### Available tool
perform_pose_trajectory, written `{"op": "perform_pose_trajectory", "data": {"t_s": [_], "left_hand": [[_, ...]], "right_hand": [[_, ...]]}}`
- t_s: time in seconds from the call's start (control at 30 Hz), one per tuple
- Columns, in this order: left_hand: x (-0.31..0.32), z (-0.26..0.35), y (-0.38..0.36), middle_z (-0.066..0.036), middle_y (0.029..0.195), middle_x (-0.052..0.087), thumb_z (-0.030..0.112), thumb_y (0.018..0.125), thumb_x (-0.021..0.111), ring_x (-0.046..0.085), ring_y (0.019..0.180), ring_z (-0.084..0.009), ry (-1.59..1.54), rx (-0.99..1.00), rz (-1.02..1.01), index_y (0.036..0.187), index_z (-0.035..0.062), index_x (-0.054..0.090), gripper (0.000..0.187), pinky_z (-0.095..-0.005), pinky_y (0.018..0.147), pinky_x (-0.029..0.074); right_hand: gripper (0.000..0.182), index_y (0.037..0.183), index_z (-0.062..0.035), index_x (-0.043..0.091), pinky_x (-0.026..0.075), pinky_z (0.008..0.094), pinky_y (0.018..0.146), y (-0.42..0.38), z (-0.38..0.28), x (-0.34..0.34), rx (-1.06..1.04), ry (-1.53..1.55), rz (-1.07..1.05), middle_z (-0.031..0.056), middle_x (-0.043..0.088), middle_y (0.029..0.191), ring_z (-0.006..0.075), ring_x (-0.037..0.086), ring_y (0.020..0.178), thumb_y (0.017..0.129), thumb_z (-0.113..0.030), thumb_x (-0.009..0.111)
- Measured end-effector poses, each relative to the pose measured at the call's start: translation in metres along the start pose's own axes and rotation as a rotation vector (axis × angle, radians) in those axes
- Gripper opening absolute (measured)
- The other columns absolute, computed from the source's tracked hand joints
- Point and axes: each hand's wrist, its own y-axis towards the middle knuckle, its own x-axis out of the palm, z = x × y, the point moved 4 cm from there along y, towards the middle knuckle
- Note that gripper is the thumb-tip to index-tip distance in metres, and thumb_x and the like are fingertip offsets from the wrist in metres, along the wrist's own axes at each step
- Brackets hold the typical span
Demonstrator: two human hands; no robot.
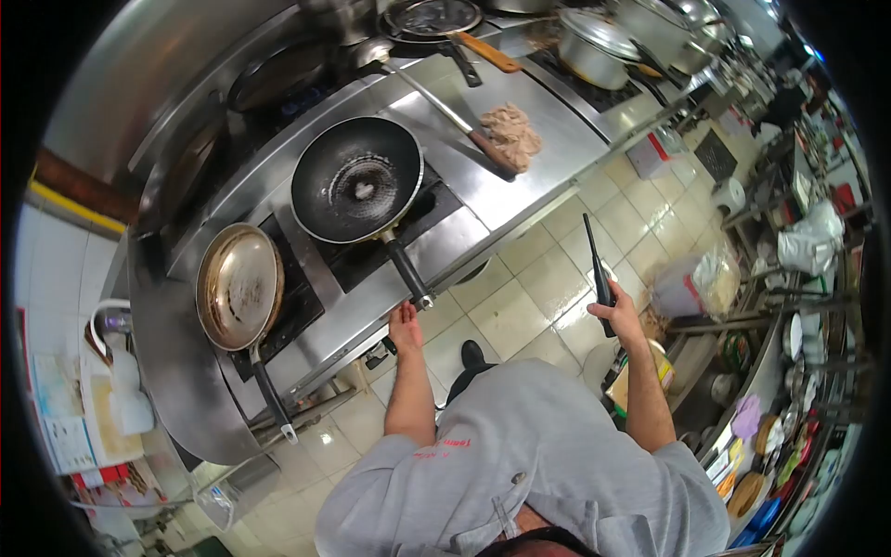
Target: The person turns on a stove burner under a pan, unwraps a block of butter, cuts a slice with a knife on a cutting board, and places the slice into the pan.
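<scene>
My left hand (406, 328) is at the front edge of the stove, just below the end of the black pan's handle, palm partly showing and holding nothing visible. Out over the floor, my right hand (620, 314) is closed around a long, thin black utensil (596, 258), which points up and away; its exact kind is hard to tell. The black pan (357, 181) rests on a burner with a whitish patch in its middle. A worn metal frying pan (238, 288) sits on the burner to its left. Nothing touches either pan's handle.
A ladle (432, 100) and a beige, crumpled cloth-like heap (510, 137) lie on the steel top (483, 200). Lidded pots (599, 46) stand at the back right. Crowded shelves (780, 357) line the right side. A shoe (472, 354) shows on the tiled floor (506, 306).
</scene>
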Motion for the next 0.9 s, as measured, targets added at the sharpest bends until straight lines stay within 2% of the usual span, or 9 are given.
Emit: {"op": "perform_pose_trajectory", "data": {"t_s": [0.03, 0.1, 0.23, 0.3, 0.43, 0.5, 0.63, 0.83, 0.9], "left_hand": [[0.001, 0.003, -0.001, -0.007, 0.092, 0.059, 0.008, 0.082, 0.061, 0.056, 0.088, -0.02, 0.021, 0.124, -0.02, 0.093, 0.0017, 0.056, 0.013, -0.0328, 0.084, 0.048], [0.002, 0.005, -0.004, -0.006, 0.086, 0.06, 0.004, 0.078, 0.061, 0.056, 0.086, -0.018, -0.036, 0.062, 0.032, 0.088, 0.0038, 0.057, 0.011, -0.0292, 0.079, 0.048], [0.009, 0.011, -0.013, -0.004, 0.082, 0.06, 0.003, 0.076, 0.063, 0.056, 0.081, -0.0154, 0.077, 0.205, 0.052, 0.084, 0.0081, 0.058, 0.011, -0.0269, 0.075, 0.048], [0.005, 0.012, -0.01, -0.003, 0.083, 0.06, 0.0, 0.074, 0.065, 0.057, 0.076, -0.0148, 0.228, 0.389, 0.306, 0.083, 0.0094, 0.056, 0.015, -0.026, 0.071, 0.047], [0.004, 0.013, -0.007, -0.003, 0.083, 0.061, -0.005, 0.071, 0.068, 0.057, 0.07, -0.0151, 0.233, 0.386, 0.353, 0.082, 0.0108, 0.055, 0.023, -0.0248, 0.064, 0.047], [0.006, 0.012, -0.01, -0.003, 0.082, 0.061, -0.004, 0.07, 0.071, 0.058, 0.072, -0.0153, 0.108, 0.289, 0.235, 0.082, 0.0114, 0.054, 0.026, -0.0239, 0.063, 0.047], [0.006, 0.012, -0.015, -0.004, 0.083, 0.062, -0.003, 0.071, 0.071, 0.059, 0.075, -0.0159, 0.133, 0.271, 0.276, 0.08, 0.0115, 0.055, 0.023, -0.0243, 0.065, 0.047], [-0.003, 0.013, -0.001, -0.006, 0.083, 0.063, -0.001, 0.07, 0.072, 0.061, 0.075, -0.0171, 0.18, 0.302, 0.238, 0.08, 0.0118, 0.056, 0.023, -0.0237, 0.064, 0.048], [-0.009, 0.014, 0.006, -0.005, 0.083, 0.064, 0.001, 0.069, 0.074, 0.061, 0.075, -0.0168, 0.216, 0.282, 0.229, 0.083, 0.012, 0.056, 0.025, -0.0235, 0.065, 0.048]], "right_hand": [[0.078, 0.13, 0.0044, 0.04, 0.042, 0.0241, 0.059, -0.005, 0.008, -0.004, 0.009, 0.013, 0.015, 0.0009, 0.052, 0.076, 0.01, 0.05, 0.064, 0.064, -0.011, 0.077], [0.078, 0.131, 0.005, 0.039, 0.042, 0.0242, 0.06, -0.009, 0.026, -0.013, 0.023, -0.012, 0.078, 0.0013, 0.053, 0.077, 0.0106, 0.051, 0.065, 0.064, -0.01, 0.077], [0.077, 0.131, 0.0045, 0.039, 0.042, 0.0243, 0.059, -0.028, 0.047, -0.032, 0.054, 0.009, 0.115, 0.0014, 0.053, 0.076, 0.011, 0.051, 0.065, 0.064, -0.01, 0.076], [0.074, 0.129, 0.0041, 0.042, 0.042, 0.024, 0.058, -0.035, 0.059, -0.04, 0.058, 0.033, 0.126, 0.0006, 0.052, 0.075, 0.0105, 0.05, 0.063, 0.064, -0.009, 0.075], [0.069, 0.125, 0.0041, 0.045, 0.04, 0.0235, 0.055, -0.045, 0.072, -0.051, 0.057, 0.009, 0.168, -0.0007, 0.051, 0.073, 0.0095, 0.049, 0.061, 0.064, -0.008, 0.075], [0.069, 0.125, 0.0046, 0.045, 0.04, 0.0231, 0.054, -0.049, 0.077, -0.054, 0.061, 0.025, 0.154, -0.0004, 0.052, 0.074, 0.0094, 0.048, 0.061, 0.064, -0.008, 0.075], [0.071, 0.127, 0.0056, 0.043, 0.041, 0.0236, 0.054, -0.057, 0.082, -0.06, 0.097, 0.031, 0.161, 0.0003, 0.052, 0.075, 0.0097, 0.049, 0.061, 0.064, -0.008, 0.075], [0.075, 0.134, 0.0003, 0.038, 0.043, 0.0246, 0.056, -0.074, 0.087, -0.09, 0.07, 0.027, 0.252, 0.0024, 0.054, 0.08, 0.0105, 0.05, 0.061, 0.07, -0.01, 0.074], [0.071, 0.135, -0.0025, 0.037, 0.046, 0.0252, 0.066, -0.09, 0.076, -0.112, 0.015, 0.01, 0.291, 0.0037, 0.055, 0.089, 0.0126, 0.054, 0.07, 0.074, -0.011, 0.073]]}}
